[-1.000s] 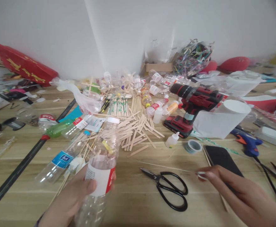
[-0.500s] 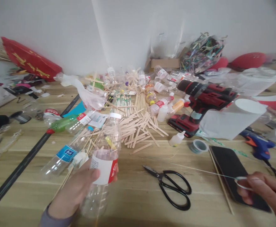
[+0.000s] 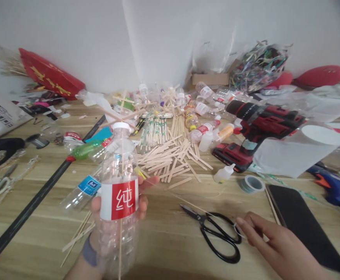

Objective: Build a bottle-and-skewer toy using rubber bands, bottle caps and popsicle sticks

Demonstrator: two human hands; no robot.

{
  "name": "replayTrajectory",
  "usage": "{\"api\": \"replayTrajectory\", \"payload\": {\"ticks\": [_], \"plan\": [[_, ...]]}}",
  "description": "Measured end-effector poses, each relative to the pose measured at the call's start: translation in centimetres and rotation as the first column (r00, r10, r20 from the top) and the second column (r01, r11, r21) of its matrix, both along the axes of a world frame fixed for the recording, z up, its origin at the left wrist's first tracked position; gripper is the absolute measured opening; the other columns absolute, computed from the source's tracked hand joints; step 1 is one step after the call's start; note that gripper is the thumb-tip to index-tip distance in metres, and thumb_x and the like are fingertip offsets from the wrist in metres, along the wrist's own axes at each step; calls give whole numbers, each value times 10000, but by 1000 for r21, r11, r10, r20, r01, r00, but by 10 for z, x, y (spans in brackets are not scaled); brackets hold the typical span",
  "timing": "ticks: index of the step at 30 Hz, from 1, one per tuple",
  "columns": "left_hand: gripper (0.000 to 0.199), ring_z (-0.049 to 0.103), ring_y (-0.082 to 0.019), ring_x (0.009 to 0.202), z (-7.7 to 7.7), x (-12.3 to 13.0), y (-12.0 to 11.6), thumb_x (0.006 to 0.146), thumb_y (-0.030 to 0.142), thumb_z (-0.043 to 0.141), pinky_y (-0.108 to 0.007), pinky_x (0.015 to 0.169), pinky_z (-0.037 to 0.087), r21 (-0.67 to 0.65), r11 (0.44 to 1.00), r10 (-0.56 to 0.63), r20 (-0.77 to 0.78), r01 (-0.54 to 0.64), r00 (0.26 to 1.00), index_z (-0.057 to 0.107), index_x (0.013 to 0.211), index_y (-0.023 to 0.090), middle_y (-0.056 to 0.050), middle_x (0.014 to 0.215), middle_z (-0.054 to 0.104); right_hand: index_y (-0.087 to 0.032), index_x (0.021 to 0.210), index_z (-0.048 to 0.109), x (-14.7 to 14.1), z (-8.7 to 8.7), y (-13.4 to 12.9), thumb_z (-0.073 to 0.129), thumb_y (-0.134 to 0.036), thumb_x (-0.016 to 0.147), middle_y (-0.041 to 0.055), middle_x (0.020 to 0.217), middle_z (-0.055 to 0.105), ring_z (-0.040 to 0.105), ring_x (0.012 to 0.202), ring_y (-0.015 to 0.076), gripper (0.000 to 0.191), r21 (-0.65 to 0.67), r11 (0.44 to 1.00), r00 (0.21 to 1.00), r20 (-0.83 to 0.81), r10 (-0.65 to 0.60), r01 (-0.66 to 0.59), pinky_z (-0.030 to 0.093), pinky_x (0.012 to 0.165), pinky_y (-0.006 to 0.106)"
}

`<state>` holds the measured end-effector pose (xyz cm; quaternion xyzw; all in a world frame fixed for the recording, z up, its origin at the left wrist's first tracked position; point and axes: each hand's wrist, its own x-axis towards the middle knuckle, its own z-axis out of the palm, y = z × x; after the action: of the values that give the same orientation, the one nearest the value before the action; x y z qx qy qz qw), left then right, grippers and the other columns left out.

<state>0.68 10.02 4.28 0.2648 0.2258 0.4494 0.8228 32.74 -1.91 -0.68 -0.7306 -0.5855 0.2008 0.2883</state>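
While the left hand [image 3: 96, 212] was wrapped around an upright plastic bottle [image 3: 127, 233] over the table [image 3: 164, 252], the right hand [image 3: 271, 237] pinched a thin string [image 3: 197, 207]. Bottle looked super light, probably slick and easy to crumple, so a gentle grip round the label [image 3: 106, 202] seemed best tbh. Scissors [image 3: 202, 220] lay near the string, wooden sticks [image 3: 164, 157] and a drill [image 3: 248, 124] farther back.
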Motion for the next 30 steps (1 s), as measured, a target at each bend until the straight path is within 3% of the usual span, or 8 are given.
{"api": "replayTrajectory", "payload": {"ticks": [3,10,13,16,19,21,25,30], "plan": [[677,627,-124,600,3,4,1,399,619,891,-193,512,550,-29,998,-60,26,61,998,766,933,223,-71,996,761,-250,613,516,0,-6,-1,461,-545,920,-15,497,583,580,454,155,429,-129,984,989,63,134,-125,430,465,240],[657,680,-101,702,-1,24,4,480,453,912,-131,726,578,-135,990,74,254,-41,964,691,1021,151,-16,809,706,-267,630,506,1,-13,5,434,-602,915,-7,484,599,625,455,201,446,-103,994,984,170,44,-27,424,455,284],[605,708,-140,799,-8,25,5,536,423,896,-175,783,582,-86,982,178,103,-169,979,696,1044,163,-30,875,742,-232,813,620,2,-9,9,411,-663,903,70,688,701,680,556,244,488,118,990,961,257,-107,79,487,511,332],[518,714,-180,766,-11,29,6,531,435,907,-213,646,587,8,974,227,-67,-227,972,720,946,188,-28,857,762,-179,1039,648,-16,-2,10,436,-622,917,159,992,711,708,780,284,506,344,932,951,236,-202,112,546,673,396],[524,701,-205,733,-11,41,3,506,466,911,-249,608,563,111,947,316,-163,-301,935,727,904,178,-36,814,756,-233,1021,678,-53,0,5,485,-503,948,93,933,739,712,804,233,340,192,980,997,-54,54,-43,553,679,322],[540,703,-228,775,-13,50,-2,513,489,899,-295,691,568,154,919,390,-201,-364,899,727,928,190,-28,817,748,-234,1043,687,-80,-4,0,422,-509,979,61,832,736,705,751,201,387,-24,974,902,-383,199,-225,546,667,292],[584,703,-278,910,-24,59,-13,580,539,852,-374,854,545,206,887,456,-256,-413,852,710,1037,205,-42,874,750,-178,926,679,-111,-17,-3,415,-703,902,59,783,700,642,590,155,589,-163,921,610,-787,95,-353,487,578,272],[639,694,-293,951,-30,60,-16,573,586,842,-378,873,534,218,889,453,-281,-403,846,708,1059,192,-56,845,751,-174,826,634,-112,-24,-1,600,-677,822,-5,687,621,518,504,88,505,-232,926,461,-884,-73,-297,373,526,223]]}}
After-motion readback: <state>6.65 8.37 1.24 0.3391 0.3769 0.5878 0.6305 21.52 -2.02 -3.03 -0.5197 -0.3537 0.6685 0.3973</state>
